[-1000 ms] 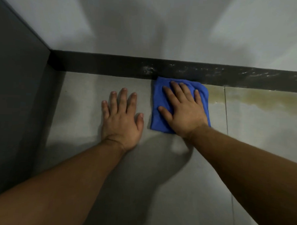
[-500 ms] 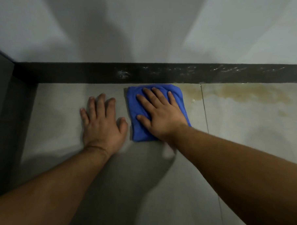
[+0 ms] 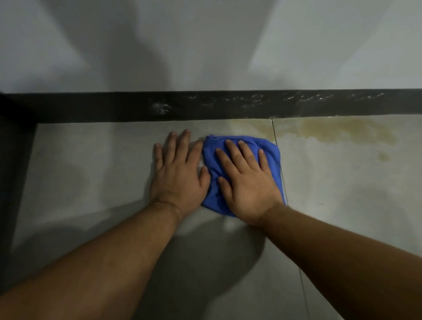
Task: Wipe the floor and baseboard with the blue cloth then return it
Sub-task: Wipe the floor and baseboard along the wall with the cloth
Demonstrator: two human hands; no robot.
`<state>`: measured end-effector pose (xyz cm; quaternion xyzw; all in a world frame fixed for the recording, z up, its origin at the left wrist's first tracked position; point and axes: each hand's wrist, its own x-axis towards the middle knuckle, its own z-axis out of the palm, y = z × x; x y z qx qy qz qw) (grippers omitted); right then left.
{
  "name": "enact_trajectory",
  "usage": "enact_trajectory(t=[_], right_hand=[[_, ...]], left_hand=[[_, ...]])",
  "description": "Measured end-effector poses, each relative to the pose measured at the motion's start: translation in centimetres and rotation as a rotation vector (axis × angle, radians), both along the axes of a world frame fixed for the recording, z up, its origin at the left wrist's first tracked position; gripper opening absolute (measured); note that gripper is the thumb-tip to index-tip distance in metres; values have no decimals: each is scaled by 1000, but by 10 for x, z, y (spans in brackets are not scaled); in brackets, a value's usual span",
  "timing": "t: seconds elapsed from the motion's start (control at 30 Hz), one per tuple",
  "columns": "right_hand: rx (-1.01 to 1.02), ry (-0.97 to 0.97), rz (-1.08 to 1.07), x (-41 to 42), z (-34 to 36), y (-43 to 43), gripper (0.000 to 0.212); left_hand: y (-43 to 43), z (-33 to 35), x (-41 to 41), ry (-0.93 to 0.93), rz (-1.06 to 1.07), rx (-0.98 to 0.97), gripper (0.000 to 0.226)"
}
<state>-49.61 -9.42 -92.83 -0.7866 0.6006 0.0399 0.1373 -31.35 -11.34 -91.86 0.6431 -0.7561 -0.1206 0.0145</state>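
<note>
Pale floor tiles (image 3: 108, 170) meet a dark baseboard (image 3: 110, 107). I see the blue cloth (image 3: 271, 150), long axis toward the baseboard, just short of it. My right hand (image 3: 249, 183) presses flat on it, fingers spread; left hand (image 3: 178, 173) flat beside.

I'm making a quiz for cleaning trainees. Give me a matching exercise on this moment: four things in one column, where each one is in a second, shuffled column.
Things:
1. blue cloth
2. left hand
3. yellowish stain
4. baseboard

Places:
A. flat on the bare floor tile, beside the cloth
B. along the foot of the wall
C. under the right hand
D. on the floor to the right of the cloth, by the baseboard

Pairs: 1-C, 2-A, 3-D, 4-B
</note>
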Motion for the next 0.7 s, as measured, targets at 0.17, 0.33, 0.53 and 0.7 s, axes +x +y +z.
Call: enact_trajectory(t=[0.17,0.33,0.53,0.7], right_hand=[[-31,-3,64,-6,1,-43,70],[-53,-26,-110,-26,-2,-52,65],[-32,19,-161,-26,-4,-8,66],[-38,-9,9,-19,-4,-42,66]], left_hand=[[0,-3,2,-23,6,-36,71],[-2,-4,0,-34,9,-17,72],[-2,-3,-1,-45,16,-1,75],[-1,-5,-2,-52,22,-13,75]])
